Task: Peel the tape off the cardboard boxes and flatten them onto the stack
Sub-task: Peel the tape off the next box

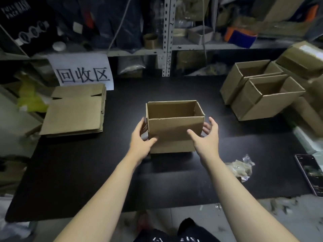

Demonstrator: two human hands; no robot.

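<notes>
Now for the fold: on the black table [70, 172], we take one open cardboard box [174, 135] in hand.

At the table's left edge lies the stack [75, 116] of flattened cardboard. Two open boxes [262, 98] wait at the right, and the box stands upright at the centre, well apart from both. Our left hand [141, 139] clasps its near left corner, thumb on the front face and fingers along the side wall. Our right hand [207, 137] is spread and released, fingers curving beside the right wall; we cannot tell whether they touch. What looks like a tape wad [242, 170] lies near the right forearm. We see no tape on the box, though its underside is hidden. We judge it best to check that seam first, then press opposite corners so the walls fold along their creases.
</notes>
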